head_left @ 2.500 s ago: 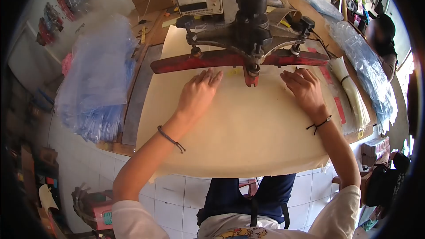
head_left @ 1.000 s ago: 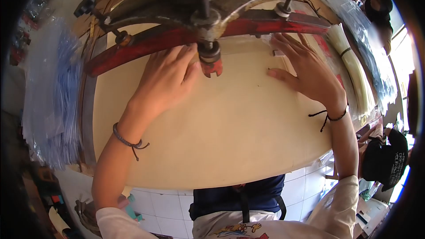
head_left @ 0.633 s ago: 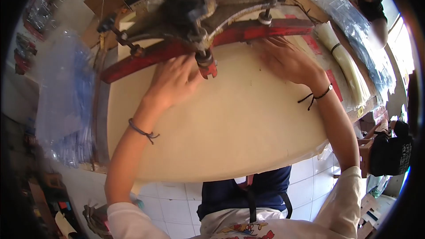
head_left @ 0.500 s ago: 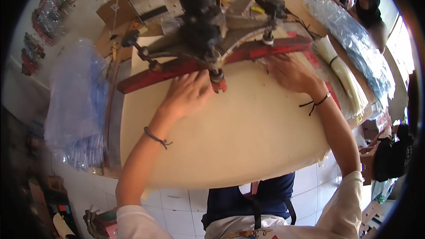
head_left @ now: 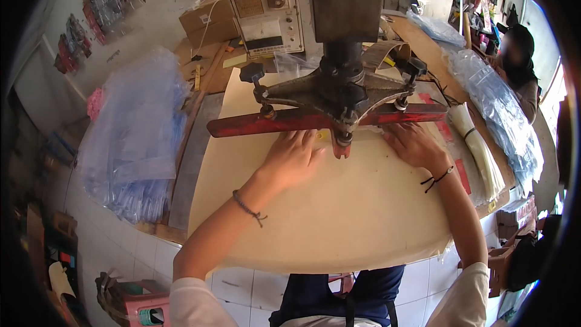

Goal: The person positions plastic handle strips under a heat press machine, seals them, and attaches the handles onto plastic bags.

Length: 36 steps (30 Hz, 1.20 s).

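A large cream sheet point(head_left: 339, 218) covers the worktable in front of me and hangs past its near edge. Over it sits a press head point(head_left: 339, 85) with black knobs and a long red bar point(head_left: 272, 126). My left hand point(head_left: 293, 158) lies flat on the sheet, fingers stretched forward, their tips by the bar's front edge. To the right, my right hand point(head_left: 417, 146) also rests flat on the sheet, fingertips close to the bar. A small red notched tip point(head_left: 342, 151) points down between the two hands. Neither hand grasps anything visible.
Clear plastic bags point(head_left: 133, 139) are piled at the left. At the right lie a tied bundle of pale strips point(head_left: 478, 151) and more plastic bags point(head_left: 496, 109). A control box point(head_left: 266, 15) stands behind. Another person point(head_left: 520, 66) is at the far right.
My view has tilted up, showing more of the machine and control box. The right hand's fingers, blurred before, now lie flatter on the sheet. The left hand stays near the bar.
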Each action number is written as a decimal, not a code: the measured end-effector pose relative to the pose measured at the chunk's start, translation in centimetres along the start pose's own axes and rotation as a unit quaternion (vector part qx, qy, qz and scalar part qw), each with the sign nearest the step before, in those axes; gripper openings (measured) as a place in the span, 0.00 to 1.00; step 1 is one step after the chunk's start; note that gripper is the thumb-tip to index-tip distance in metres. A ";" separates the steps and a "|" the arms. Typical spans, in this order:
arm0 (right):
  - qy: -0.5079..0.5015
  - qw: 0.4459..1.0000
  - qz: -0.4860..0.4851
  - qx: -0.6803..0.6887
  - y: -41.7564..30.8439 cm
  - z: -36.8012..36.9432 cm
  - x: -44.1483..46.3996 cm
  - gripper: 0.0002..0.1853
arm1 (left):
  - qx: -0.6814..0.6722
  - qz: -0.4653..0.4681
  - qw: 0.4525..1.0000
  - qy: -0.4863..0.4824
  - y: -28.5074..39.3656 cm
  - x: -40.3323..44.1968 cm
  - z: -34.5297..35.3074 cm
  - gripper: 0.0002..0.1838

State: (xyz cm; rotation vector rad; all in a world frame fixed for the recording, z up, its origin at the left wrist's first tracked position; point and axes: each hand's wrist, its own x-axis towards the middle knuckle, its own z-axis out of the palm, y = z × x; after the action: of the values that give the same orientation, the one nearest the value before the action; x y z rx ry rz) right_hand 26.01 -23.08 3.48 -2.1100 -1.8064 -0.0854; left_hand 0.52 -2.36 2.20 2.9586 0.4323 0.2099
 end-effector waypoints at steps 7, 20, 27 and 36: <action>0.033 0.997 -0.003 -0.070 -0.5 -0.5 -2.4 0.27 | 0.074 0.052 0.996 0.007 0.6 -3.2 -2.0 0.33; 0.037 0.990 0.096 -0.099 2.8 -15.0 3.3 0.12 | -0.283 -0.076 0.878 0.377 -6.8 0.9 -16.2 0.13; -0.172 0.948 0.097 0.249 16.3 -3.7 17.1 0.15 | -0.436 -0.240 0.867 -0.020 -13.2 9.9 -11.5 0.31; -0.132 0.966 0.137 0.173 9.2 -3.5 17.0 0.23 | -0.478 -0.186 0.858 -0.018 -16.0 12.8 -6.9 0.27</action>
State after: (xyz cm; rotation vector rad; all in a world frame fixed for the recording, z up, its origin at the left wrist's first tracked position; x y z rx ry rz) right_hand 38.58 -9.18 9.29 -2.1593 -1.5037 0.5651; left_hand 7.24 17.42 7.85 1.8605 0.6446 0.2320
